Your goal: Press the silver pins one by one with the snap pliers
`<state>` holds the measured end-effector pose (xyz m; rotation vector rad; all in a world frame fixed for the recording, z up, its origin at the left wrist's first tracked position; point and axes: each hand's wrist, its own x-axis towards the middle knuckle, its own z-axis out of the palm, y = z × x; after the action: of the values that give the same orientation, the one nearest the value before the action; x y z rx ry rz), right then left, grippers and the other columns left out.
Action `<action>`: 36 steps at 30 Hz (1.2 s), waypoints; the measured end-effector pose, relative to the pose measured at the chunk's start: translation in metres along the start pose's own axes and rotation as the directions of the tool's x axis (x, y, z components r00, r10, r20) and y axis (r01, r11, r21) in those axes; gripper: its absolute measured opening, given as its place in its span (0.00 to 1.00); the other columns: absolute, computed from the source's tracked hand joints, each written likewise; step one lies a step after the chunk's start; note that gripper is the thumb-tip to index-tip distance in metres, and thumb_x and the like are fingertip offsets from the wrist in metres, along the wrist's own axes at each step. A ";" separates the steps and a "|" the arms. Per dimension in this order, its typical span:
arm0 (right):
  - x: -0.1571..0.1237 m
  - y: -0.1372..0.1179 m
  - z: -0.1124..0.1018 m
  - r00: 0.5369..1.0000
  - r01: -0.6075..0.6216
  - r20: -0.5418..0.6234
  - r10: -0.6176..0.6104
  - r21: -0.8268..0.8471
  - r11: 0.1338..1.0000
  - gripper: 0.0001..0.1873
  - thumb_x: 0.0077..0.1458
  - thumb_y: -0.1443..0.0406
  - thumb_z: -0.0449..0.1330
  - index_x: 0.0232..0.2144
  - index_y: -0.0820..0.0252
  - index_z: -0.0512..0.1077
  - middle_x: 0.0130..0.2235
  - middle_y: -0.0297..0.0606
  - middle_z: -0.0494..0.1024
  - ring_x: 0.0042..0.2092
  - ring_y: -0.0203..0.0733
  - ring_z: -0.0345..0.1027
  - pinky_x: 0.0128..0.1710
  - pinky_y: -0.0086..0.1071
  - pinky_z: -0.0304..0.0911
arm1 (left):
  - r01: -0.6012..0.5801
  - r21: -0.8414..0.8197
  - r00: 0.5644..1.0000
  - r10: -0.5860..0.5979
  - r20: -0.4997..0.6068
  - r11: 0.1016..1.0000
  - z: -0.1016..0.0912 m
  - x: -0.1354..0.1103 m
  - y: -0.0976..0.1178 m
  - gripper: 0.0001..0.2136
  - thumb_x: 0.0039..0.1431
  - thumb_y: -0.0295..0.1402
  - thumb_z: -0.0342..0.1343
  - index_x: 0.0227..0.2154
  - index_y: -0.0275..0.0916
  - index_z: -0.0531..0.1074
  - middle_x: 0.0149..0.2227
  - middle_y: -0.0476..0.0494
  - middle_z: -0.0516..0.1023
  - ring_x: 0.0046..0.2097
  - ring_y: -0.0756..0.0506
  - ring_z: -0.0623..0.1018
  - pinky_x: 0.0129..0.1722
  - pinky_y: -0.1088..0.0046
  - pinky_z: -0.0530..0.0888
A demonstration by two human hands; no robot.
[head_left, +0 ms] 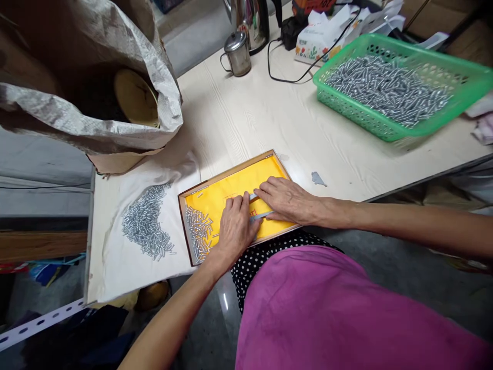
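A shallow tray [227, 180] with brown rims and a yellow lining sits at the table's front edge. Small silvery metal pins [199, 231] lie loose in its left end. Over the middle of the tray, my left hand [235, 223] closes on the left ends of two thin blue-grey strips [262, 215]. From the other side my right hand [287, 199] grips their right ends, fingers bent over them. The strips run roughly parallel, with a gap between them. My fingers partly hide them, and whether pins sit between them I cannot tell.
Left of the tray, a pile of pins [148, 223] rests on white cloth [115, 262]. A green basket [354, 121] of similar pieces stands at the back right. A large paper sack [169, 110], a metal cup [238, 54], a kettle [257, 23] and a black cable [287, 80] are around.
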<state>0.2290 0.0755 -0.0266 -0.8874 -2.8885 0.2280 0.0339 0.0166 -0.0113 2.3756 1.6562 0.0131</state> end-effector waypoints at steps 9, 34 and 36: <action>0.005 -0.010 0.003 0.998 -0.050 0.043 0.050 0.006 0.999 0.16 0.63 0.64 0.58 0.49 0.70 0.69 0.44 0.51 0.74 0.46 0.51 0.63 0.44 0.42 0.59 | 0.013 0.162 0.992 -0.033 0.124 0.987 -0.012 0.013 0.013 0.17 0.65 0.38 0.54 0.52 0.36 0.64 0.48 0.36 0.72 0.51 0.37 0.70 0.46 0.61 0.73; 0.013 -0.004 0.022 1.000 -0.007 -0.008 0.008 0.047 0.999 0.12 0.67 0.66 0.54 0.34 0.65 0.75 0.34 0.42 0.74 0.38 0.42 0.61 0.36 0.34 0.53 | -0.081 0.190 0.989 0.055 0.138 0.978 -0.003 0.018 0.000 0.08 0.69 0.33 0.50 0.39 0.38 0.73 0.39 0.40 0.75 0.45 0.40 0.71 0.39 0.66 0.70; 0.013 -0.002 0.021 1.000 0.008 -0.009 -0.008 0.060 0.998 0.13 0.68 0.65 0.54 0.34 0.65 0.75 0.34 0.42 0.74 0.37 0.42 0.60 0.36 0.34 0.53 | -0.080 0.182 0.989 0.056 0.135 0.980 -0.003 0.018 0.000 0.08 0.69 0.34 0.50 0.38 0.38 0.73 0.39 0.40 0.75 0.45 0.40 0.71 0.39 0.66 0.70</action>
<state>0.2137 0.0788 -0.0459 -0.8641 -2.8598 0.3081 0.0396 0.0339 -0.0107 2.5084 1.5780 -0.2915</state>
